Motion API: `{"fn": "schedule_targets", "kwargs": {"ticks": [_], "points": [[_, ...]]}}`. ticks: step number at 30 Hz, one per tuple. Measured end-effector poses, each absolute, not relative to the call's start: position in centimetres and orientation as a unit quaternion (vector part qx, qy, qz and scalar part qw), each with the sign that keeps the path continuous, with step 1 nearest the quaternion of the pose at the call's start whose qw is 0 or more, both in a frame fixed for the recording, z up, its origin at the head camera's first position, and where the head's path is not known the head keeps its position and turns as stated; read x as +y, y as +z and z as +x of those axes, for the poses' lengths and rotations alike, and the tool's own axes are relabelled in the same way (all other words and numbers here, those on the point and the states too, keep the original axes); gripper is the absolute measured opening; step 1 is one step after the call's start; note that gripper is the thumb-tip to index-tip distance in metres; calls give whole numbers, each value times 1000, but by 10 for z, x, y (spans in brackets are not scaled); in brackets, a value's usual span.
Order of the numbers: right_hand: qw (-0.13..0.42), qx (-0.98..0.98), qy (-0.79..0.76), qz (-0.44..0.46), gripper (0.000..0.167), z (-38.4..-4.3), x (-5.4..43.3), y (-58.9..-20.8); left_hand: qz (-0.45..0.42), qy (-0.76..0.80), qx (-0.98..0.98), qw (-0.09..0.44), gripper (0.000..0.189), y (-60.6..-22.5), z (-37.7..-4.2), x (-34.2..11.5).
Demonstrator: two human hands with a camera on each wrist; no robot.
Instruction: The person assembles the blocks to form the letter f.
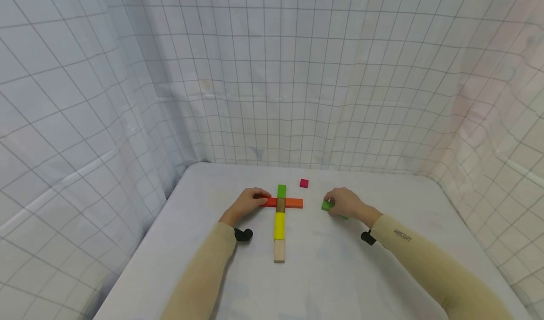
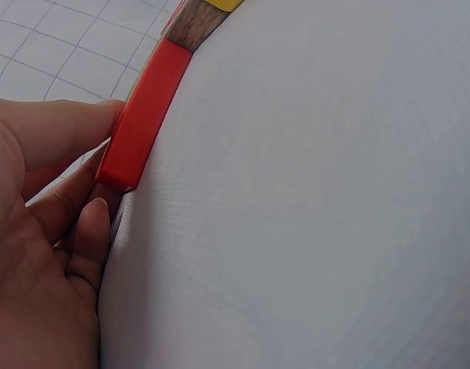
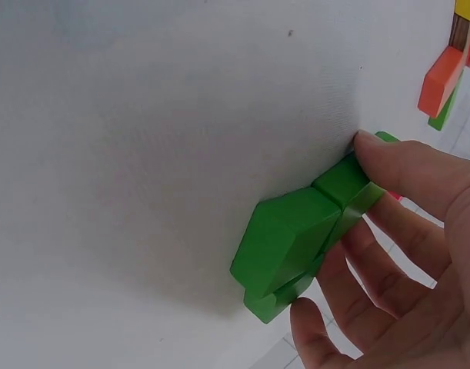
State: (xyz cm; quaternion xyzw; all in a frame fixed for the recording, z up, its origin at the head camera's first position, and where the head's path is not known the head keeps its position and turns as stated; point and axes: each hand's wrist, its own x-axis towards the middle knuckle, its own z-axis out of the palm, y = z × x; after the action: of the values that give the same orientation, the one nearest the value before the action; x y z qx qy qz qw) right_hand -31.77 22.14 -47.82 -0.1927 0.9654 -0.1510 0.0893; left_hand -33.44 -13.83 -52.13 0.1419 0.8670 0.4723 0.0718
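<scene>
A cross of coloured blocks lies on the table. My left hand (image 1: 250, 200) holds the red block (image 2: 148, 115) that forms its left arm, thumb on one side and fingers around its outer end. That block's inner end meets the dark brown block (image 1: 281, 205) at the centre. To the right of the cross, my right hand (image 1: 346, 202) pinches a small green block (image 3: 347, 181) between thumb and fingers. Larger green pieces (image 3: 285, 234) sit right against it, nearer the wrist; my fingers partly cover this green group in the head view.
The cross also has a green block (image 1: 282, 190) on top, an orange block (image 1: 294, 203) on the right, a yellow block (image 1: 279, 225) and a pale wooden block (image 1: 279, 251) below. A crimson block (image 1: 304, 183) lies behind. Gridded white curtains (image 1: 272, 74) surround the white table (image 1: 323, 273).
</scene>
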Motion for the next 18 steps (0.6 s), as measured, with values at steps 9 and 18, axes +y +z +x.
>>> {"fn": "schedule_targets", "kwargs": {"ticks": [9,18], "points": [[82,962,-162,-202,40,-319,224,-482,144,471,867,72,19,-521,-334,-138],[75,959,-196,-193,41,-320,221,-481,159,467,868,65,20,-522,-335,-139]]}}
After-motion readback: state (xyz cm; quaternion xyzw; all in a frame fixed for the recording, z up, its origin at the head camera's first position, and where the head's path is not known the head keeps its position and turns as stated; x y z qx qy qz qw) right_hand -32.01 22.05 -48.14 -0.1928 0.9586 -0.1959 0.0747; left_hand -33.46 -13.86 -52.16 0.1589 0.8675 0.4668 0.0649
